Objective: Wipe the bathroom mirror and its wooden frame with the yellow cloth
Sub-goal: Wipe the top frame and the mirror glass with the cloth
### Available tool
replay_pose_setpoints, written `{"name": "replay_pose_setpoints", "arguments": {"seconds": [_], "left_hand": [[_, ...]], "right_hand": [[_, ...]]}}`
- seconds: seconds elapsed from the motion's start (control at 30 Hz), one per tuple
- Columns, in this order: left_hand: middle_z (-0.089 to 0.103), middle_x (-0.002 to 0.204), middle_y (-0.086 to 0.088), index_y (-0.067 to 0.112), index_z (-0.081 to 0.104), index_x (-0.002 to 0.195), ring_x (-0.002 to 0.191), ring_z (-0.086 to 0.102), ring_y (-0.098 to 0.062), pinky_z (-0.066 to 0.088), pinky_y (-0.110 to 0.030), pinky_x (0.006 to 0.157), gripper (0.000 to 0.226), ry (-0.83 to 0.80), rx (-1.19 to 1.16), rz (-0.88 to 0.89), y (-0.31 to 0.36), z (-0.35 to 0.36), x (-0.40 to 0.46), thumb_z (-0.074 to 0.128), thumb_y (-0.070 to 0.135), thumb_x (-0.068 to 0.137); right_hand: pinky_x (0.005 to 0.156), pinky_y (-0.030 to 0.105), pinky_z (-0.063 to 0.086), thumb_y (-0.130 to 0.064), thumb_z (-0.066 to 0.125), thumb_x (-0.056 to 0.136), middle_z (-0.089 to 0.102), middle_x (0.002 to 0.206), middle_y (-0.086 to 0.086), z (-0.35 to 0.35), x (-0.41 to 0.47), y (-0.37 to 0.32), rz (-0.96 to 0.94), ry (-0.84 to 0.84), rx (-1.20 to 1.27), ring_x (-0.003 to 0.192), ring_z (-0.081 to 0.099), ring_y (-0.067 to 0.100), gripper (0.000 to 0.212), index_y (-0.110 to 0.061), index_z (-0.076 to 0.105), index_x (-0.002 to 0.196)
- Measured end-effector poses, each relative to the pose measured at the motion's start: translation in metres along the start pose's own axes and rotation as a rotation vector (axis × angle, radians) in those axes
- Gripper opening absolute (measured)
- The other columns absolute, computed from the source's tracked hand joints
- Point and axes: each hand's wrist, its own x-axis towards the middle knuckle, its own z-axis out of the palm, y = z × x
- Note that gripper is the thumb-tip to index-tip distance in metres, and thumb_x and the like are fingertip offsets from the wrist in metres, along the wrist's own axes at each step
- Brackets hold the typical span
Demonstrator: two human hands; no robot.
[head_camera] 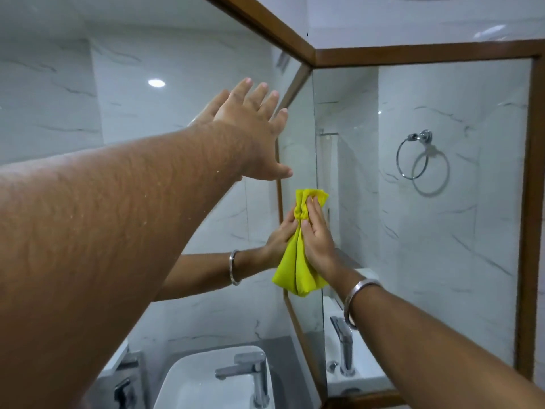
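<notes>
The mirror fills the left of the view and meets a second glass panel at a corner, both edged by the wooden frame. My left hand lies flat on the left panel with fingers spread, holding nothing, close to the frame's vertical strip. Below it, my right hand presses the bunched yellow cloth against the glass at the corner between the panels. The cloth hangs down under my palm. A reflection of my right hand and its bangle shows just left of the cloth.
A white basin with a chrome tap sits below the mirror. A chrome towel ring shows in the right panel against white marble tiles. The frame's right upright stands at the far right.
</notes>
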Motion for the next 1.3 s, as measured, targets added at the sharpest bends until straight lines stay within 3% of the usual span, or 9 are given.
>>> {"name": "replay_pose_setpoints", "arguments": {"seconds": [0.27,0.37,0.43,0.6,0.9,1.03,1.17,1.3], "left_hand": [[-0.010,0.165,-0.017,0.015,-0.008,0.158,0.152,-0.009,-0.036,-0.004,-0.055,0.122,0.105,-0.057,-0.025,0.050,0.039,0.025,-0.022,0.013,0.086,0.083],[-0.012,0.165,-0.017,0.015,-0.009,0.158,0.152,-0.011,-0.035,-0.007,-0.055,0.122,0.105,-0.058,-0.004,0.078,0.049,0.032,-0.029,0.014,0.086,0.083],[-0.012,0.165,-0.017,0.016,-0.009,0.158,0.152,-0.012,-0.035,-0.008,-0.055,0.122,0.105,-0.043,0.016,0.096,0.055,0.033,-0.031,0.013,0.086,0.083],[-0.012,0.165,-0.017,0.018,-0.008,0.158,0.151,-0.013,-0.035,-0.014,-0.058,0.118,0.103,-0.054,0.078,0.173,0.079,0.038,-0.037,0.013,0.085,0.082],[-0.015,0.164,-0.017,0.022,-0.001,0.159,0.151,-0.013,-0.037,-0.009,-0.065,0.116,0.098,-0.136,0.164,0.211,0.088,0.062,-0.052,0.021,0.083,0.084],[-0.013,0.164,-0.017,0.023,0.002,0.159,0.152,-0.012,-0.036,-0.011,-0.065,0.116,0.098,-0.130,0.174,0.217,0.089,0.062,-0.051,0.022,0.082,0.084],[-0.013,0.165,-0.017,0.024,0.003,0.159,0.152,-0.012,-0.035,-0.011,-0.066,0.115,0.092,-0.112,0.173,0.209,0.090,0.067,-0.050,0.015,0.077,0.085],[-0.016,0.164,-0.017,0.025,-0.001,0.158,0.151,-0.016,-0.035,-0.014,-0.066,0.114,0.098,-0.088,0.205,0.216,0.089,0.072,-0.049,0.015,0.083,0.081]], "right_hand": [[0.116,0.023,0.007,-0.012,0.039,0.100,0.002,0.154,-0.008,0.026,-0.173,0.080,0.297,-0.109,-0.035,0.149,0.010,0.020,0.057,-0.027,0.005,0.143],[0.117,0.027,0.010,-0.010,0.041,0.099,0.011,0.159,0.000,0.022,-0.152,0.066,0.330,-0.074,-0.057,0.149,0.014,0.021,0.056,-0.019,0.017,0.149],[0.116,0.027,0.010,-0.011,0.041,0.099,0.016,0.160,0.004,0.017,-0.119,0.047,0.257,-0.039,-0.055,0.148,0.016,0.020,0.053,-0.017,0.024,0.149],[0.117,0.028,0.007,-0.028,0.034,0.094,0.018,0.160,0.001,0.013,-0.067,0.015,0.134,0.031,-0.034,0.146,0.013,0.014,0.055,-0.022,0.026,0.149],[0.121,0.040,0.010,-0.013,0.037,0.101,0.013,0.161,0.005,0.034,-0.181,0.059,0.426,-0.016,-0.031,0.149,0.013,0.022,0.053,-0.018,0.017,0.149],[0.119,0.035,0.013,-0.013,0.041,0.098,0.022,0.159,0.005,0.024,-0.110,0.020,0.255,0.055,-0.005,0.147,0.019,0.025,0.051,-0.018,0.029,0.147],[0.122,0.042,0.014,-0.020,0.040,0.095,0.028,0.157,0.005,0.010,-0.040,0.000,0.099,0.093,0.062,0.147,0.019,0.023,0.050,-0.021,0.036,0.145],[0.120,0.031,0.011,-0.011,0.040,0.099,0.026,0.156,0.002,0.019,-0.090,0.038,0.166,0.082,0.065,0.146,0.017,0.015,0.048,-0.021,0.032,0.145]]}}
